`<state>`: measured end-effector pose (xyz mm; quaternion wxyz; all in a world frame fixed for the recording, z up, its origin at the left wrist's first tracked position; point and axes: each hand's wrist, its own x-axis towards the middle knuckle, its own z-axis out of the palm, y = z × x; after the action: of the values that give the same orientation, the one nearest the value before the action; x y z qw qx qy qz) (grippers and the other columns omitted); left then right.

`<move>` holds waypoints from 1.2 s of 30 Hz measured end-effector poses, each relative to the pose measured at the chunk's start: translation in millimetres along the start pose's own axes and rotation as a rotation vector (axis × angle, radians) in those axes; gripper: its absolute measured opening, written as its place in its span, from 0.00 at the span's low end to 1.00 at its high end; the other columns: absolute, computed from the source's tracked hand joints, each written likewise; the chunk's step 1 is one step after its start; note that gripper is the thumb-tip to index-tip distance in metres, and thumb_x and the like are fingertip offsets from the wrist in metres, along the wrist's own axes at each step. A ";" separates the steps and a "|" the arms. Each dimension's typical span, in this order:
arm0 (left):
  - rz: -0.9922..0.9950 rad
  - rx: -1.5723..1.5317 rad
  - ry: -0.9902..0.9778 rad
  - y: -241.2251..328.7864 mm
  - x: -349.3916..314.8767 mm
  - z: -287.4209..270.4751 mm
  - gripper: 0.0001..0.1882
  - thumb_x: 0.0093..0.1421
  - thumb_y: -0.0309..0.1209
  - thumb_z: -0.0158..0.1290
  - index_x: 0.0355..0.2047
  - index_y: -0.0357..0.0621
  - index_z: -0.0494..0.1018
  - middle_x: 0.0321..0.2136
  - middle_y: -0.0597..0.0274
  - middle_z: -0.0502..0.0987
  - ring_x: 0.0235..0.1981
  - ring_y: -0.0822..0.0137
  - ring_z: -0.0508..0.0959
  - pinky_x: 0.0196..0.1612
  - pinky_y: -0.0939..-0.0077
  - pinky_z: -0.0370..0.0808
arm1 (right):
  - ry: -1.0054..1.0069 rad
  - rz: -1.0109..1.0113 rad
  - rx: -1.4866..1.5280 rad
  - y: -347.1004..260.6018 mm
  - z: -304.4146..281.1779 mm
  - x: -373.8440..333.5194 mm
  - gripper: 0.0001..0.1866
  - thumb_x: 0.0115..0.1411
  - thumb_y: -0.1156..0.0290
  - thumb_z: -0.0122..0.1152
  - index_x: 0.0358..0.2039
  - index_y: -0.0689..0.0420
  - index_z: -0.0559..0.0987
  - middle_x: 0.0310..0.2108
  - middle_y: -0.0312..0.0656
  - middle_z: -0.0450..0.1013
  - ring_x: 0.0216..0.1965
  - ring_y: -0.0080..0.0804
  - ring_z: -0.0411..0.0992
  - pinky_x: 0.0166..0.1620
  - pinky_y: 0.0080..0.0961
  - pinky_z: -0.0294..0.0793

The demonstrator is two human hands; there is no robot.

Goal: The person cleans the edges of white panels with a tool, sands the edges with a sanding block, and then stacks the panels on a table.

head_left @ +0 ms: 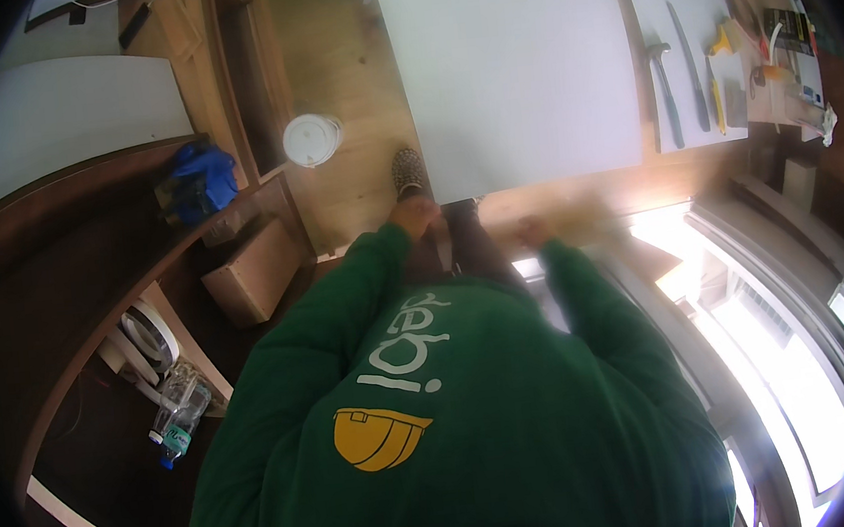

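My left hand [415,214] hangs low in front of my left thigh, just above the shoe [407,170]. Its fingers blur together, and I cannot make out anything in them. Off to the right side of my body is my right hand [534,231], smeared and small, with its fingers not distinct. Both hands are apart from each other. A large white panel [515,65] lies flat ahead of me, its near edge just beyond my feet. Neither hand visibly touches it.
A white bucket [312,140] stands on the wooden floor. To the right, a white board [687,105] carries a hammer [664,92], a long blade [690,69] and other tools. At left are a blue bag [204,177], cardboard box [254,268] and plastic bottles [180,415]. Bright window [764,334] at lower right.
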<state>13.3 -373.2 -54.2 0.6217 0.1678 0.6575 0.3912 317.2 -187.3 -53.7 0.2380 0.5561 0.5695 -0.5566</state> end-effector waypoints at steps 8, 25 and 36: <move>-0.060 0.008 -0.014 7.8 7.5 -20.6 0.10 0.67 0.33 0.53 0.41 0.41 0.78 0.38 0.65 0.81 0.35 0.73 0.78 0.39 0.78 0.74 | 0.002 0.008 0.082 -6.6 0.6 -3.5 0.19 0.59 0.65 0.68 0.47 0.63 0.80 0.31 0.45 0.79 0.28 0.29 0.77 0.34 0.30 0.78; 0.045 0.093 0.062 -49.5 39.5 -15.2 0.23 0.58 0.41 0.61 0.42 0.31 0.78 0.38 0.45 0.81 0.43 0.55 0.82 0.48 0.61 0.77 | 0.173 -0.437 -0.386 -29.9 -15.4 -0.1 0.21 0.60 0.62 0.65 0.50 0.62 0.78 0.30 0.45 0.77 0.26 0.34 0.77 0.28 0.33 0.79; 0.458 0.829 0.093 93.5 -25.0 -13.9 0.19 0.59 0.44 0.59 0.29 0.37 0.75 0.25 0.50 0.79 0.29 0.47 0.79 0.34 0.54 0.74 | 0.022 -0.001 0.081 -32.3 -15.0 -30.0 0.24 0.62 0.64 0.66 0.53 0.66 0.76 0.29 0.45 0.77 0.26 0.28 0.76 0.30 0.26 0.79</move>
<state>-20.4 -335.5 29.5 0.3700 0.5247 0.7314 0.2300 301.5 -177.2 -11.0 0.2087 0.5710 0.5493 -0.5732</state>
